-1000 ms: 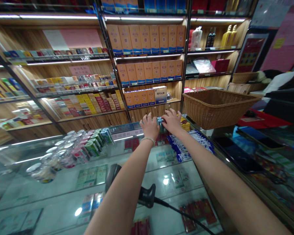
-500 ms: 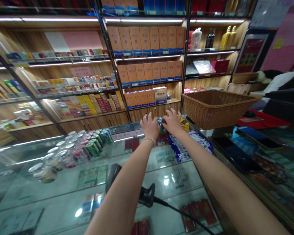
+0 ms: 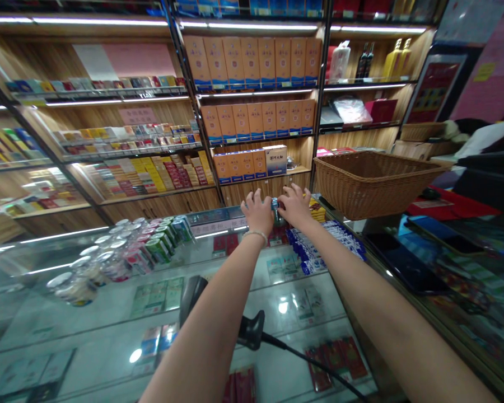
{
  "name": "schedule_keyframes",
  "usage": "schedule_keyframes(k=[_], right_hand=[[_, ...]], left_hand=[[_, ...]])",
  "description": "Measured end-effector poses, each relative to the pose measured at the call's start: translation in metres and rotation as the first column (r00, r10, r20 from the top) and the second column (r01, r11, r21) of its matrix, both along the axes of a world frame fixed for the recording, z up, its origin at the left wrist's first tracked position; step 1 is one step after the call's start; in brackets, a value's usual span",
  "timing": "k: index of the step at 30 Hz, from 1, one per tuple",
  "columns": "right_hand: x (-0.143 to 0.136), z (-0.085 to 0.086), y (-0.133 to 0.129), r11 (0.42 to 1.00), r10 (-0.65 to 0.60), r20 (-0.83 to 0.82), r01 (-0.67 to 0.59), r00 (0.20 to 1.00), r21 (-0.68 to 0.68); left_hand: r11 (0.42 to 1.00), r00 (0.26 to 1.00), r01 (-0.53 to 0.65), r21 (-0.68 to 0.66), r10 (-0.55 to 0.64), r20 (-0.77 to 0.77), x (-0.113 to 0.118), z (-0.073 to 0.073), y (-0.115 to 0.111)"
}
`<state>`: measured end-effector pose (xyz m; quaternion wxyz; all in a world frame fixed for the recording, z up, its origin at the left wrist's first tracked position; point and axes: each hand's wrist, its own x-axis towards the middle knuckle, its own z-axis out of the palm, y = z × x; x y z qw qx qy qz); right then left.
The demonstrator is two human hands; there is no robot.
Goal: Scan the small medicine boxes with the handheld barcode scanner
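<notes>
Head view (only one supplied): vs. approx. half a sec ago, v. little is changed; camera prob. tipped down a touch, w/ both hands kept in the same pos., so handling is judged to be held at the same spot, no progress shown. The small bluish item point(image 3: 274, 205) is seen on the far part of the glass desk point(image 3: 92, 330), set btwn. the left hand point(image 3: 258, 215) at its 8 o'clock and the right hand point(image 3: 294, 207) at its 3 o'clock. Fingers are arched on both, grip left part-open; item is poss. touched by the right fingertips, but whether it's actually held by either hand can't be told. W/ that item as clock centre, yellow packs point(image 3: 318, 212) are placed at 3, blue-white packets point(image 3: 308, 252) at 4, the wicker basket point(image 3: 361, 187) btwn. 2 and 3, clear jars point(image 3: 73, 288) at 8, and a corded black scanner point(image 3: 252, 331), partly hidden by the left forearm, btwn. 6 and 7.
</notes>
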<state>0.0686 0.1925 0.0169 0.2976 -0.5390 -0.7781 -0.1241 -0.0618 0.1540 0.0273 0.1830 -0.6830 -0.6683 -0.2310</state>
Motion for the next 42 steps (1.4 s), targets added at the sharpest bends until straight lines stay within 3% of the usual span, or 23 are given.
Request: schedule_keyframes(k=[5,10,14,20,29,35,42], right_hand=[[0.000,-0.002,0.002,1.000,0.002,-0.029,-0.002,1.000,0.013],[-0.005,0.000,-0.003,0.999,-0.013,-0.040,0.015,0.999,0.041],[-0.013,0.003,-0.010,0.997,-0.038,-0.003,0.038,0.999,0.066],[-0.019,0.011,-0.018,0.993,0.019,0.015,-0.021,1.000,0.113],[-0.031,0.029,-0.037,0.994,0.081,0.022,-0.082,0.997,0.076],[-0.040,0.043,-0.066,0.996,0.055,0.029,-0.057,0.998,0.074],[-0.043,0.037,-0.113,0.993,0.038,0.063,-0.044,0.997,0.109]], left_hand=[[1.000,1.000,-0.004,-0.019,0.004,0.007,-0.001,0.001,-0.001],[1.000,1.000,0.009,0.005,-0.009,-0.013,-0.019,0.010,-0.004],[1.000,0.999,0.008,0.023,-0.007,-0.043,-0.044,0.028,-0.019],[0.998,0.996,-0.056,0.025,0.058,-0.068,-0.093,0.060,-0.056],[0.990,0.988,-0.138,0.031,0.140,-0.068,-0.154,0.084,-0.103],[0.991,0.990,-0.120,0.051,0.123,-0.065,-0.172,0.085,-0.132],[0.998,0.987,-0.060,0.027,0.063,-0.145,-0.193,0.071,-0.167]])
